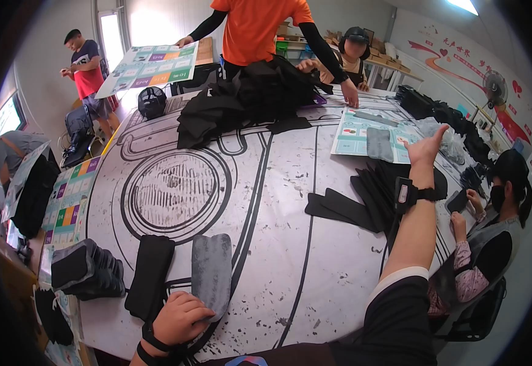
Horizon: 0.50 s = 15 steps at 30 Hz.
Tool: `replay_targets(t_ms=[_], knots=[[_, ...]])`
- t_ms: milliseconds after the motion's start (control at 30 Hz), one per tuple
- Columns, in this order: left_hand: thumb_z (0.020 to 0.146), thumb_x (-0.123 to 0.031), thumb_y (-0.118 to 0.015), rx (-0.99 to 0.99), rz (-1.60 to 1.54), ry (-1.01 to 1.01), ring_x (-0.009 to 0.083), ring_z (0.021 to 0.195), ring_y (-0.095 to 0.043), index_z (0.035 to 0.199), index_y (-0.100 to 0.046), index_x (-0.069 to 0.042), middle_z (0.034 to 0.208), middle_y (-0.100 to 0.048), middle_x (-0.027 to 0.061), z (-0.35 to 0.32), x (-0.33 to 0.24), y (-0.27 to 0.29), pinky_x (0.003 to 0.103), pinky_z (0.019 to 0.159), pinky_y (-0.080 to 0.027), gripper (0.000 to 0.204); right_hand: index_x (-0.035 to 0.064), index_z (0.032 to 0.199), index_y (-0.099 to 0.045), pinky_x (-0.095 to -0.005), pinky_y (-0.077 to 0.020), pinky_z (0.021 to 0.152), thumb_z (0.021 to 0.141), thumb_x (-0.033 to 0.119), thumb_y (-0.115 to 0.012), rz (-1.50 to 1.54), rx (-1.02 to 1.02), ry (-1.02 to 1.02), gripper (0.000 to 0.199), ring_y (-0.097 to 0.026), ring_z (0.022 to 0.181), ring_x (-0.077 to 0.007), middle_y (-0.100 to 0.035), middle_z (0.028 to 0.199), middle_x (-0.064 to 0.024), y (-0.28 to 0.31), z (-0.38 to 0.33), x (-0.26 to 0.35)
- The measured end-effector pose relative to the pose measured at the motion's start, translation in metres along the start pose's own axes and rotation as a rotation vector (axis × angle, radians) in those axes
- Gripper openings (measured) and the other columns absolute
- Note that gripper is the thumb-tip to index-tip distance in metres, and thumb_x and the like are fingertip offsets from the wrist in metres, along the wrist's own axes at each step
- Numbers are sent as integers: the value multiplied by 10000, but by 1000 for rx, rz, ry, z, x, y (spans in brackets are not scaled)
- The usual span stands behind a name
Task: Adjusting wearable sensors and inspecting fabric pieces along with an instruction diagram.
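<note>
My left hand (180, 318) is at the near side of the table, its fingers curled over the lower end of a grey oblong pad (211, 271) with rounded corners. Just left of that pad lies a folded black cloth piece (150, 274). My right arm is stretched out to the right, and my right hand (425, 147) is open, palm up, with nothing in it. Close to its fingertips another grey pad (378, 144) rests on a printed sheet (348, 137). Below that hand a fan of black cloth pieces (366, 198) lies on the table, partly hidden by my forearm.
A stack of grey-and-black pads (88, 268) stands at the left table edge. Across the white, line-printed table cover (266, 256), a person in an orange shirt (260, 30) stands behind a black cloth heap (253, 91), holding a printed board (153, 66). Another person (497, 238) sits at right.
</note>
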<state>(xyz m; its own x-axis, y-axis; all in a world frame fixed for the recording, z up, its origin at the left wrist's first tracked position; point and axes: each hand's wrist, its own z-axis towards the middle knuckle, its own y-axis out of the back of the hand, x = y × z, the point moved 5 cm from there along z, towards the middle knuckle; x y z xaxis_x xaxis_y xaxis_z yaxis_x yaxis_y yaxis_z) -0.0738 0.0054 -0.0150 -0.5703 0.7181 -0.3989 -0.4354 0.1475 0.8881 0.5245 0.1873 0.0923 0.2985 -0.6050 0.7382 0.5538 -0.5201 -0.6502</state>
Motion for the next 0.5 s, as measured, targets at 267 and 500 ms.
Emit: replay_targets(t_ms=[267, 500], knots=[[607, -100, -679, -12, 15, -5, 171, 850, -555, 848, -645, -149, 813, -594, 5, -8, -4, 1, 322, 830, -389, 248, 299, 1385, 171, -621, -41, 1017, 589, 823, -477, -43, 164, -2, 1152, 100, 1356, -327, 157, 1476, -65, -45, -37, 10], [611, -94, -674, 13, 17, 1, 179, 848, -552, 856, -639, -150, 809, -592, 0, -18, -12, 2, 322, 831, -383, 253, 167, 1401, -177, -478, -241, 984, 774, 519, -569, -132, 361, -134, 818, -263, 1239, -272, -309, 1369, -115, -78, -70, -19]])
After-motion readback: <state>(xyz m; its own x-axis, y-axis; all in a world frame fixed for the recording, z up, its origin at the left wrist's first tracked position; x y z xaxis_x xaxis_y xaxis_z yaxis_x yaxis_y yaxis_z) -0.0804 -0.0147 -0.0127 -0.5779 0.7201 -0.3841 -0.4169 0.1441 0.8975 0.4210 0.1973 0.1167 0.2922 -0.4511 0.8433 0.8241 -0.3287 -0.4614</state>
